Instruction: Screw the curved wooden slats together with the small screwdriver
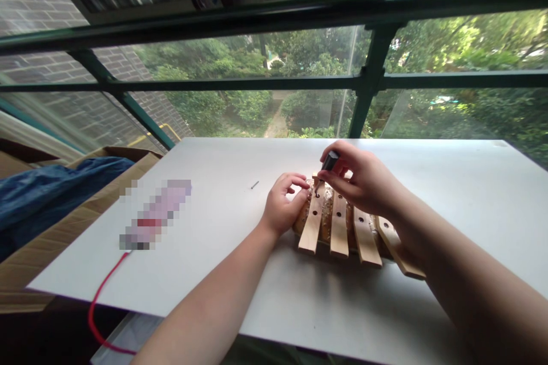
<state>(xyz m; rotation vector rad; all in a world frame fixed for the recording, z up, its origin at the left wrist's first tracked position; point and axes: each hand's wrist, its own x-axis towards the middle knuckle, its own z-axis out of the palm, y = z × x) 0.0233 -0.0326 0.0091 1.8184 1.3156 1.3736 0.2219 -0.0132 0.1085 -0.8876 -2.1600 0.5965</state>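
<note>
A fan of several light wooden slats (339,227) with holes lies on a speckled round base on the white table (240,274). My left hand (283,205) curls around the leftmost slat and the base's edge, steadying it. My right hand (363,179) is closed around a small dark tool (329,161), a screwdriver by its look, whose tip points down at the top of the slats. A small screw (255,185) lies loose on the table to the left of my hands.
A blurred-out oblong object (154,214) with a red cord (100,302) lies at the table's left. A cardboard box (51,239) holding blue cloth (51,191) stands left of the table. Window bars and glass run behind the far edge.
</note>
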